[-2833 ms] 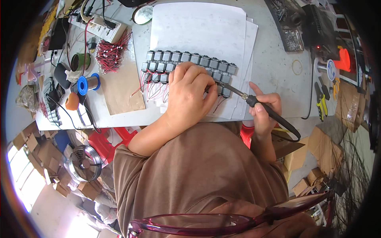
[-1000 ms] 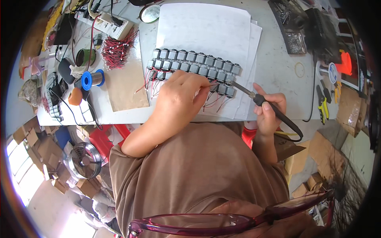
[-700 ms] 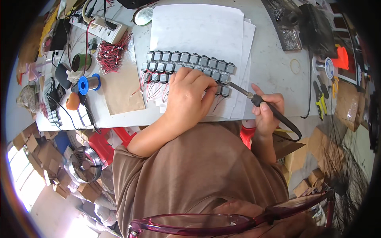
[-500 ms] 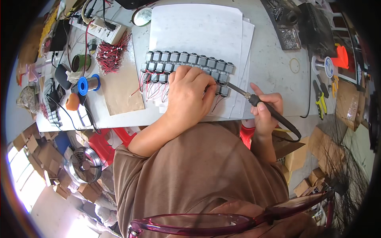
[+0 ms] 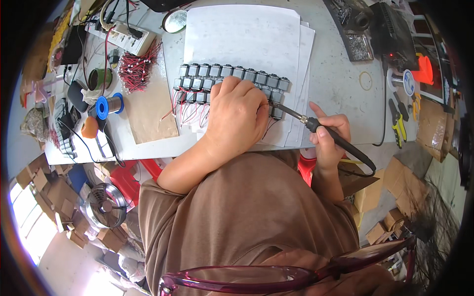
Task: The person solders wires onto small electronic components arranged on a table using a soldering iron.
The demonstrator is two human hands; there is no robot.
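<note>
My right hand (image 5: pixel 332 135) is closed round the dark handle of a soldering iron (image 5: pixel 330 134). The iron's metal tip reaches left to the rows of small grey motor-like blocks (image 5: pixel 249 75) with black ends, close to my left fingertips. Lying over the nearer rows, my left hand (image 5: pixel 237 111) has its fingers bent and its thumb drawn in beside the tip; what they pinch is hidden. Thin red and dark wires (image 5: pixel 185 111) come off the blocks left of this hand. The blocks stand on white paper sheets (image 5: pixel 242 34).
A bundle of red-and-black wires (image 5: pixel 136 69) and a blue solder spool (image 5: pixel 109 104) lie left, beside brown cardboard (image 5: pixel 150 116). A power strip (image 5: pixel 131 39) sits behind them. At right are a black box (image 5: pixel 392 37), another solder spool (image 5: pixel 407 83) and yellow-handled cutters (image 5: pixel 397 128).
The soldering iron and my right hand have shifted slightly left, its tip nearer my left fingers. A small red light now shows on the black box at right.
</note>
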